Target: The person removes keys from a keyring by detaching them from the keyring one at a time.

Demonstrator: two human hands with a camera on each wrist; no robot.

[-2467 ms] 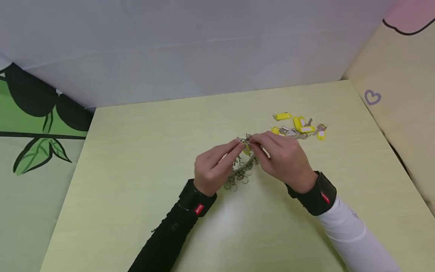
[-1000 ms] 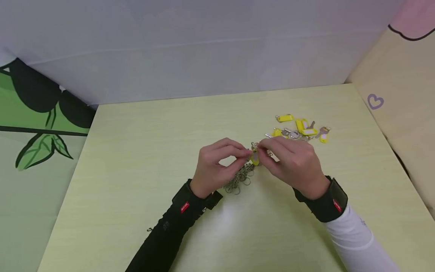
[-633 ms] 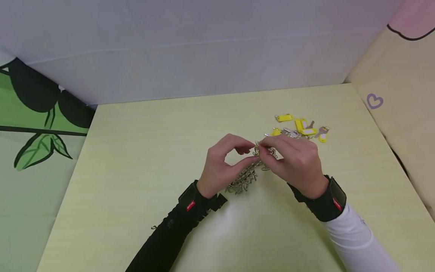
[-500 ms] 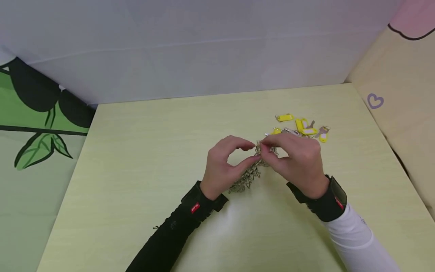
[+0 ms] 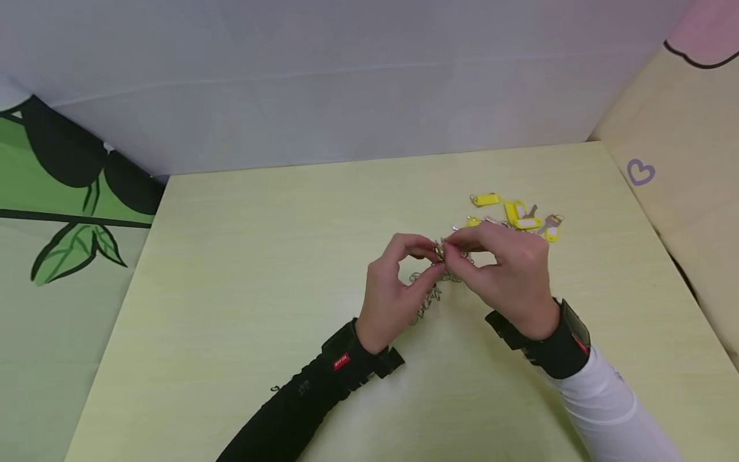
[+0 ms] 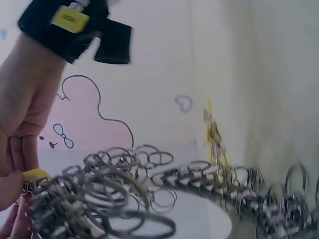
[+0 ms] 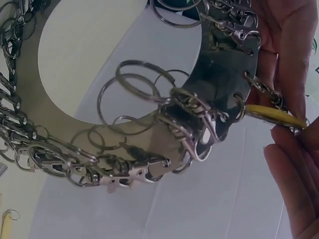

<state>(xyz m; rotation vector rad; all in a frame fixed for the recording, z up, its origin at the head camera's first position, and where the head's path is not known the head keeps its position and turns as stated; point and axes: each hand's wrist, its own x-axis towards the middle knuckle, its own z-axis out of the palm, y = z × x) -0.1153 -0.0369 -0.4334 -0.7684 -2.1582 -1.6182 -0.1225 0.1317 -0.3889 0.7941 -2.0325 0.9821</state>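
A flat metal hoop (image 7: 219, 74), crowded with small clips and split rings (image 5: 427, 301), hangs upright between the hands. At its edge a yellow key tag (image 7: 274, 115) is seen side-on in the right wrist view, small links beside it. My left hand (image 5: 392, 292), thumb and index bent into a loop, pinches at the tag with its fingertips. From the other side my right hand (image 5: 510, 273) pinches the same spot; the left wrist view shows its thumb on the yellow tag. Fingers cover most of the tag in the head view.
Behind the right hand lies a loose pile of yellow key tags (image 5: 512, 212) and silver keys (image 5: 550, 223) on the pale table (image 5: 260, 256). A grey wall (image 5: 346, 96) bounds the back, and a beige panel (image 5: 693, 192) the right side.
The tag, seen hanging face-on between the hands earlier, is now mostly covered by fingers. My left hand spread its thumb and index, shifted right, and brought the fingertips closer together. My right hand stayed nearly in place.
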